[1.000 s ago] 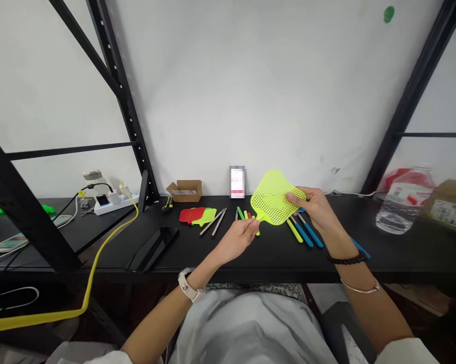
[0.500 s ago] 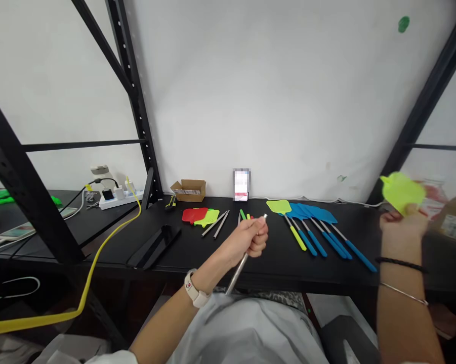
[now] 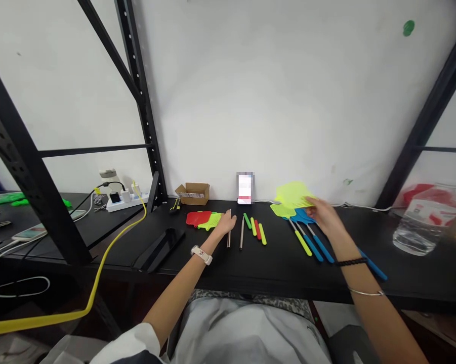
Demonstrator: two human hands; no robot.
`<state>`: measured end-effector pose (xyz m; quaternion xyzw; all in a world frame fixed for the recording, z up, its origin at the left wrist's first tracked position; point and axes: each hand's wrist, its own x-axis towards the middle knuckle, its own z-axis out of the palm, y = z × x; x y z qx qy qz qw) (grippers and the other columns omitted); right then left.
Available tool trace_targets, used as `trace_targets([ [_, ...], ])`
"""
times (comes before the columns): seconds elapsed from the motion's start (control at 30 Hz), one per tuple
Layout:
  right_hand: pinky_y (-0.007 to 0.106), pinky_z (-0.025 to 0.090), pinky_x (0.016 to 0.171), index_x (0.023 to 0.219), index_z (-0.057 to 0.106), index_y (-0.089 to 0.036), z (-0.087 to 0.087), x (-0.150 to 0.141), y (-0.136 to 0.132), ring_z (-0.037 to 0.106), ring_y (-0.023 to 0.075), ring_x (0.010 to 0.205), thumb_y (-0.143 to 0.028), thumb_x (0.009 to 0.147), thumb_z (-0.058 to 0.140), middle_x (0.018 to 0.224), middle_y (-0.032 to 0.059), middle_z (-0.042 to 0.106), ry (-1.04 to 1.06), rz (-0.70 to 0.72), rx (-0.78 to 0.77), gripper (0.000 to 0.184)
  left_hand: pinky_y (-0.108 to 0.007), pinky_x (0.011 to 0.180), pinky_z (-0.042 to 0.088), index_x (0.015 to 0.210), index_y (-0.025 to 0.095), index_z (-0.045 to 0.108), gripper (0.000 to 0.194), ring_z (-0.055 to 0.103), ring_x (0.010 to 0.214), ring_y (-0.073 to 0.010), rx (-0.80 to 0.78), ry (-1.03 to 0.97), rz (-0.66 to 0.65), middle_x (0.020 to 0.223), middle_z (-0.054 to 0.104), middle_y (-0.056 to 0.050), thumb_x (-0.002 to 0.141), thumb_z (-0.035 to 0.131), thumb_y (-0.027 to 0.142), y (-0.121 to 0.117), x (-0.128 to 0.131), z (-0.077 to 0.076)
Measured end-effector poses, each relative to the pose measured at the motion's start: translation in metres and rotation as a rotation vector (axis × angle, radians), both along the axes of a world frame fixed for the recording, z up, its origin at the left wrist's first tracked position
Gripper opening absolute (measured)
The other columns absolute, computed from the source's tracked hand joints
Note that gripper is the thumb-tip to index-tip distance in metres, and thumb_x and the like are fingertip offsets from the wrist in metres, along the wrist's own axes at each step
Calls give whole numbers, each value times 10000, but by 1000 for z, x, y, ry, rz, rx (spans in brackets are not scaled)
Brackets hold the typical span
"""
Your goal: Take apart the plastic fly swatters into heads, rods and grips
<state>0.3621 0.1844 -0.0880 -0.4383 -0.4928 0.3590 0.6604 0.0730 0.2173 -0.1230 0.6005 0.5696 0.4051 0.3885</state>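
My left hand [image 3: 225,222] is low over the table, its fingers closed around a thin metal rod [image 3: 229,240] whose lower end shows below them. Beside it lies another metal rod [image 3: 242,235]. To the left are a red swatter head [image 3: 197,218] and a yellow-green one [image 3: 211,221], partly behind my hand. My right hand [image 3: 322,215] grips a yellow-green fly swatter head [image 3: 293,193] by its edge. Beneath it lie a yellow swatter [image 3: 302,242] and several blue swatters [image 3: 316,248], partly hidden by my hand and forearm.
Short green [image 3: 247,221], red [image 3: 257,230] and yellow [image 3: 263,234] handles lie mid-table. A phone [image 3: 245,188] stands against the wall near a cardboard box [image 3: 194,194]. A black tablet-like slab [image 3: 161,248], yellow cable [image 3: 98,273] and clear plastic bag [image 3: 419,232] are around.
My right hand has brought the yellow-green swatter head leftward from the far right to above the swatters. My left hand has reached forward from near my body to the rods on the table.
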Motion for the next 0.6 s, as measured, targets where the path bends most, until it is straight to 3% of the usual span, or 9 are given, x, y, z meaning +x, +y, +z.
trace_targets([
  [0.07,193,343,381,693,541,-139,-7,-26,-2,439,89,435,-409,580,707,543,-15,483,-33,153,-69,336,-281,980,307,1127,132,436,375,266,1275,-232,21,-8,13,1305,370,-166,779,457,269,-5,-3,3],
  [0.13,184,358,383,714,569,-118,-14,-50,-5,452,86,439,-407,619,700,572,7,522,-61,282,-127,332,-292,937,369,1178,149,410,447,372,1215,-229,12,-36,-13,1292,397,-163,794,415,378,-12,-5,7],
  [0.23,193,426,441,771,607,-104,-20,-82,-8,499,94,483,-380,676,679,674,52,586,-95,442,-186,300,-296,718,490,1136,170,474,510,600,881,-209,-59,-126,-133,1030,597,-136,756,425,507,-22,-7,11],
  [0.33,231,489,570,859,626,-96,-19,-98,-9,583,146,628,-387,768,599,789,105,622,-191,567,-196,306,-246,551,487,1050,142,549,433,611,650,-165,-113,-283,-192,813,645,-100,686,609,369,-26,-15,13],
  [0.4,234,490,630,959,609,-113,-17,-94,-8,602,163,734,-426,862,453,876,113,625,-459,484,-148,362,-215,524,475,1032,119,553,390,597,616,-136,-91,-346,-119,799,640,-93,673,638,245,-21,-27,14],
  [0.47,228,472,667,1044,572,-145,-15,-78,-4,594,160,804,-418,912,341,947,98,614,-780,243,-110,382,-193,527,475,1062,109,517,367,580,604,-101,-36,-358,19,840,627,-91,711,588,191,-13,-45,15],
  [0.53,253,439,728,1080,542,-137,-16,-54,-1,560,188,898,-356,911,365,1018,110,584,-977,-19,-132,328,-174,523,471,1159,137,420,419,561,593,-70,23,-352,184,911,602,-84,750,515,146,-4,-67,15],
  [0.6,311,392,782,1052,536,-83,-19,-29,2,494,258,1000,-284,876,435,1063,165,542,-1057,-186,-199,286,-162,521,465,1215,158,339,477,554,593,-60,48,-319,298,939,582,-82,761,479,120,3,-87,13],
])
